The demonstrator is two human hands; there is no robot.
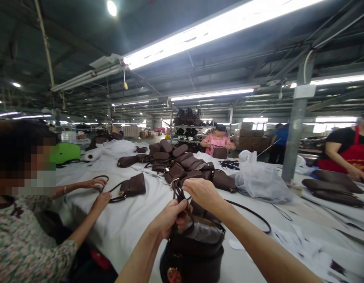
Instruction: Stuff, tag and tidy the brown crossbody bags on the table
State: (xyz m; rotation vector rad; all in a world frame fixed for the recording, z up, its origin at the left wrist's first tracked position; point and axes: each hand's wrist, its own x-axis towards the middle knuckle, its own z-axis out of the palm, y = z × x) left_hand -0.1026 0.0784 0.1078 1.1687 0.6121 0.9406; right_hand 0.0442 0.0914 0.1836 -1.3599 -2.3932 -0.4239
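The dark brown handbag (192, 255) was located on the near side of the bag pile (176, 160), with a round emblem (174, 274) on the face turned away from the pile; whether its base rested on the white-covered surface (131, 232) could not be told, as the view cut it off. The left hand (169, 216), nearer than the bag pile, had its fingers closed around a gathered strap bundle (178, 192). The right hand (201, 192), just in front of the bag pile, had its fingers pinched at the upper part of the same bundle, beside gold-coloured hardware (175, 182). A strap loop (260, 215) curved out to the near right of the bag pile; its attachment was hidden. The handbag was judged light, soft and liable to sag, its smooth face slightly slippery and easily marked; the straps appeared flexible but springy, and apt to spread if released. Recommended holding points were the strap bundle close to the hardware for control, and the handbag's sides or base for support, clear of the emblem
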